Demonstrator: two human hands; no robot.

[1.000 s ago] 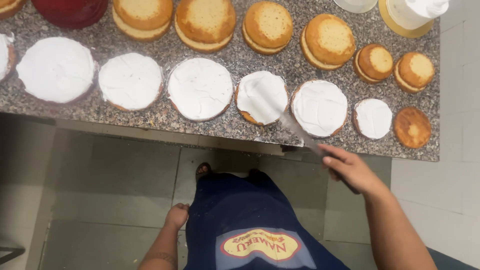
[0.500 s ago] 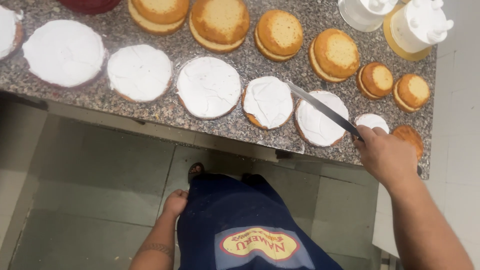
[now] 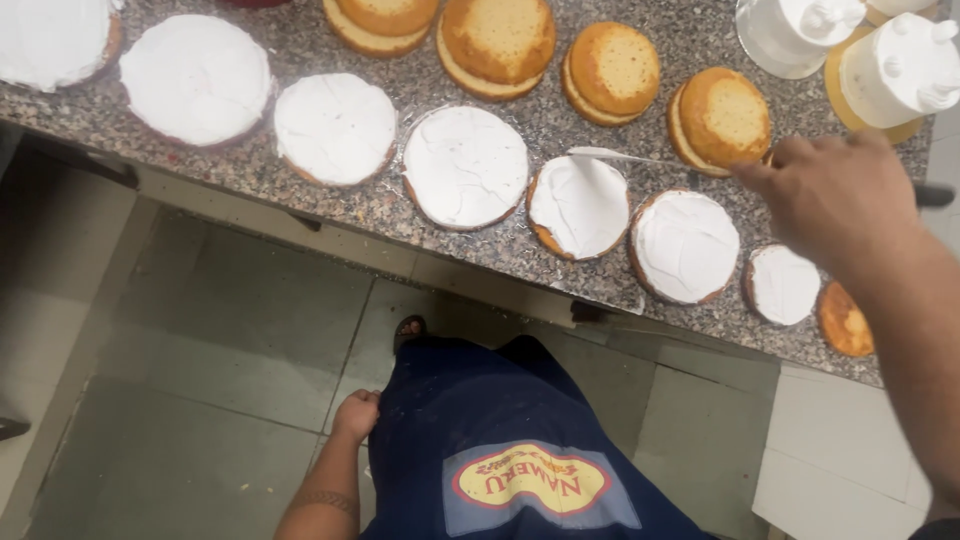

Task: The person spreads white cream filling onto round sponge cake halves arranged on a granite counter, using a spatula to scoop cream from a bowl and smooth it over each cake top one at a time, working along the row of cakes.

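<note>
white-iced cakes (image 3: 465, 166), perhaps seven

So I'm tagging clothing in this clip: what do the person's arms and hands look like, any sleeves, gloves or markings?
Both hands are bare, with no gloves. The right hand and its forearm show no sleeve. The left hand also has a bare forearm, with a dark band-like marking across it. A dark blue apron with a red and yellow oval logo is worn.

On the granite counter (image 3: 330, 215), 7 iced cake layers ran along the near edge, with bare sponge layers (image 3: 498, 40) behind them. 2 finished cakes (image 3: 905, 65) stood at the far right. The spatula blade (image 3: 625, 157) lay over the fifth iced layer (image 3: 580, 205), left of the right hand (image 3: 835, 195). The left hand (image 3: 357, 412) hung below the counter, beside the apron (image 3: 520, 450).
</note>
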